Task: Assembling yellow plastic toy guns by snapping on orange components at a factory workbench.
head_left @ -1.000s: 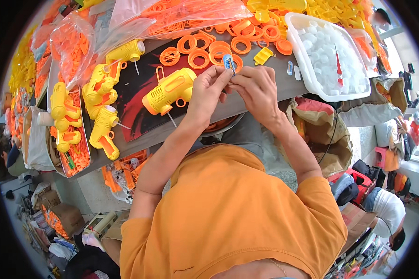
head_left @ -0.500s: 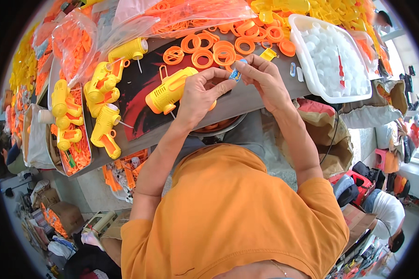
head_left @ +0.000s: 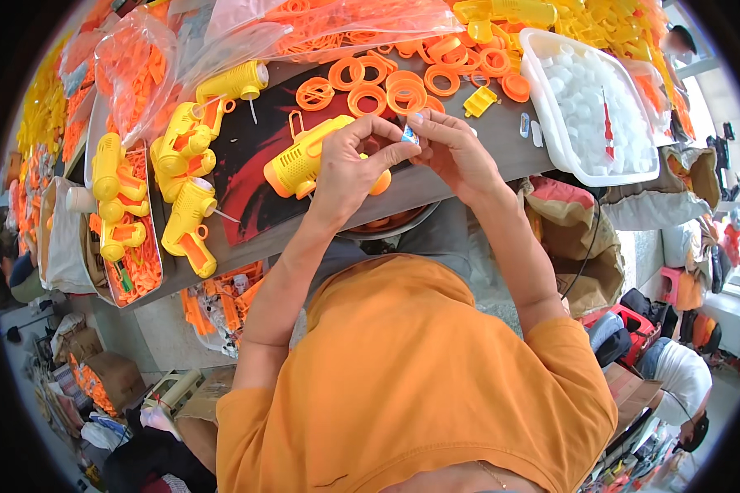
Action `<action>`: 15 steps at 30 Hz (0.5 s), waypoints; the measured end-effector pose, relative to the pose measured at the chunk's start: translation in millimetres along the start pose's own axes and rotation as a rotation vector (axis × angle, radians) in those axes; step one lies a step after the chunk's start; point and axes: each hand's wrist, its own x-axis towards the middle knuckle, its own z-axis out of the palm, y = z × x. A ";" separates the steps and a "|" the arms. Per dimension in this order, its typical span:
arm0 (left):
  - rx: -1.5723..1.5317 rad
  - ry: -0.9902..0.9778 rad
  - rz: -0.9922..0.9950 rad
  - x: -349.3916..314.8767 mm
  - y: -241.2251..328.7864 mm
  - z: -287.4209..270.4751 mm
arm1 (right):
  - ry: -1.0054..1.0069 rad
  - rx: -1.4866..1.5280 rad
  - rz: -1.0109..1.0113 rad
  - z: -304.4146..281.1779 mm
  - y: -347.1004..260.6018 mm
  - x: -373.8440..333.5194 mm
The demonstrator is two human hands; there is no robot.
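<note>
At nine o'clock a narrow tray (head_left: 144, 279) holds yellow toy pistols (head_left: 115, 193) lying on loose orange parts. Above it, toward ten and eleven o'clock, clear plastic bags (head_left: 131, 78) bulge with orange pieces, and a second clear bag (head_left: 345, 25) spreads along the top edge at twelve. Between tray and centre, more yellow pistols (head_left: 187, 222) lie on a dark mat (head_left: 251, 164) that covers part of the grey workbench (head_left: 436, 177).

The left hand (head_left: 349, 168) sits just left of centre, its thumb and forefinger curved into a ring whose tips meet on a small blue and white sticker (head_left: 409, 134). That hand rests over a yellow pistol body (head_left: 300, 160) lying on the mat. The right hand (head_left: 460, 152) comes in from the other side, fingertips drawn together and pinching the same sticker, so both hands meet at it, just above the bench near its front edge.

Orange rings (head_left: 386, 90) are scattered behind the hands at twelve o'clock, with a small yellow clip (head_left: 478, 101) beside them. At one to two o'clock stands a white tub (head_left: 551, 123) of pale round caps, its corner overhanging the bench edge. The only bare strip of bench runs along the front edge, under the wrists.

Below the bench, at three to four o'clock, brown sacks (head_left: 580, 238) and bundles crowd the floor; cardboard boxes (head_left: 107, 374) sit at seven o'clock.
</note>
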 end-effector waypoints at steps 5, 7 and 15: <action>-0.006 0.009 0.095 2.0 -4.8 -2.8 | -0.057 0.057 0.051 -3.4 -1.7 2.1; -0.061 0.026 0.103 2.2 -1.9 0.2 | -0.062 0.053 0.045 -5.9 0.7 4.4; 0.093 -0.045 0.140 1.8 -5.0 -6.1 | -0.070 0.139 0.081 -4.1 8.5 5.2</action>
